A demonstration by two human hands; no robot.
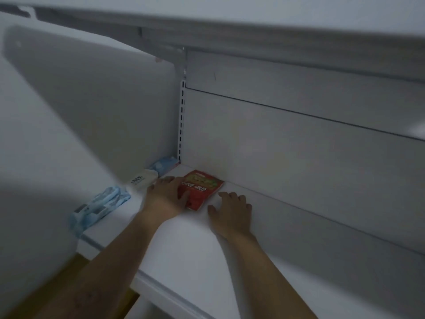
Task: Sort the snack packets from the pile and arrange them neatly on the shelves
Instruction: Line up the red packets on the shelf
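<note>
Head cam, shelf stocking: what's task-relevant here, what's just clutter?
Job:
flat red snack packet
left hand, thumb pressing the packet's left edge
right hand, resting on the white shelf beside the packet, apart from it

Lying about:
crumpled pale blue plastic pack, white pouch and small blue pack, along the shelf's left edge; contents unreadable

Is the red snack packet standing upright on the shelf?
No, the red snack packet lies flat on the shelf, with the left hand touching its left edge.

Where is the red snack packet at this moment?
Head view: the red snack packet lies flat on the white shelf, near its back left corner, touched by the left hand.
</note>
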